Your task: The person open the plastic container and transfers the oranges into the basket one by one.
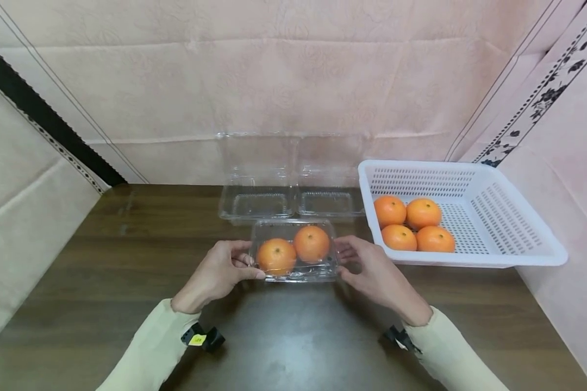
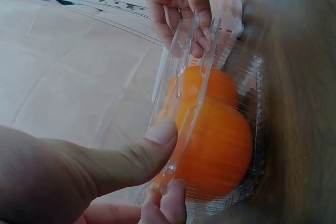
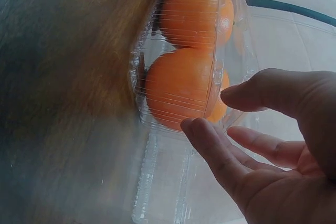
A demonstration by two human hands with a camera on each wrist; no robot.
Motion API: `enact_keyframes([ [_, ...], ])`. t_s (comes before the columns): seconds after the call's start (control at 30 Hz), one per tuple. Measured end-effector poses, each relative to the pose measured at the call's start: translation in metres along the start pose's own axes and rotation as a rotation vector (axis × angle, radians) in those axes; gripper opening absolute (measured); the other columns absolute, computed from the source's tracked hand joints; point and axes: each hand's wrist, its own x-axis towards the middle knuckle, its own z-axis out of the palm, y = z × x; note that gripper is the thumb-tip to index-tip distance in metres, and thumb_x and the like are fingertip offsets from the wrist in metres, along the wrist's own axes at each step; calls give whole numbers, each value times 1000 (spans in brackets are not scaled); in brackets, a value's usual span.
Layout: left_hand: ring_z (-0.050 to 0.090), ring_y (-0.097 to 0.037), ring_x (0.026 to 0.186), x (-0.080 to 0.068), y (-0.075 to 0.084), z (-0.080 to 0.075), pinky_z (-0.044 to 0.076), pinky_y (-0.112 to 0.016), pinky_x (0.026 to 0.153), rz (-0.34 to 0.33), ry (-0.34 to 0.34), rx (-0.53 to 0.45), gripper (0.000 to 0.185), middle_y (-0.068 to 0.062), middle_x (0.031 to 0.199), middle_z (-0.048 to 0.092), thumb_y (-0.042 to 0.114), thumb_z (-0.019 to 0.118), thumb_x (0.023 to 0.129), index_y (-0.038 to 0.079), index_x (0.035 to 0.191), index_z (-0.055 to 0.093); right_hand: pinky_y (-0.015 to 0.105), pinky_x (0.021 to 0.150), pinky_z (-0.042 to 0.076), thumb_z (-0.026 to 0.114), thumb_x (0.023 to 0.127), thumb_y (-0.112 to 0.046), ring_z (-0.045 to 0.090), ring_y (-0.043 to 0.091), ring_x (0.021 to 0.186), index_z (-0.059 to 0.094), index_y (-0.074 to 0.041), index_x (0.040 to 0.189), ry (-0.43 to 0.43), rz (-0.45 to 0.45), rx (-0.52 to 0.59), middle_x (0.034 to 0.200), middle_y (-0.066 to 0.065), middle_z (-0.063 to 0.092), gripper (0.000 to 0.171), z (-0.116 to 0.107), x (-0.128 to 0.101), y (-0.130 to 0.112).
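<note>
A clear plastic clamshell box (image 1: 300, 277) with two oranges (image 1: 276, 256) inside sits on the table, its lid down over the fruit. Along its edge the lid rim and base rim show as two lines with a narrow gap in the left wrist view. My left hand (image 1: 221, 271) pinches the box's left edge, thumb (image 2: 160, 132) on the lid rim and fingertips below. At the right edge my right hand (image 1: 372, 274) has its thumb and fingers round the rim; its thumb (image 3: 252, 93) and index finger lie on either side of it.
Behind the box stand two more clear clamshell boxes (image 1: 259, 205) with lids raised against the cloth backdrop (image 1: 274, 87). A white perforated basket (image 1: 528, 239) with several oranges (image 1: 423, 213) stands at the right. All rest on a dark wooden table (image 1: 102, 271).
</note>
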Motion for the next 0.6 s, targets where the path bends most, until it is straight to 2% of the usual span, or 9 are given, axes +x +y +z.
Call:
enact_keyframes([
  [0.17,58,-18,79,0,1,-1,50,-23,62,-1,-7,8,76,-8,95,67,16,85,84,-5,147,48,42,96,61,77,88,-5,70,21,109,57,-7,138,-11,0,19,128,7,68,54,0,0,0],
  [0.4,54,-18,77,-4,4,0,45,-24,56,3,-52,37,76,-8,92,61,11,79,89,-6,151,40,42,96,61,77,88,-5,71,21,108,57,-8,138,-8,-6,21,125,6,70,54,-1,0,1],
  [0.6,54,-19,80,-7,8,2,46,-25,57,-44,-62,51,77,-8,93,58,7,77,90,-5,154,37,41,95,61,77,89,-6,71,20,107,57,-8,139,-7,-18,17,124,5,71,54,-1,-1,1],
])
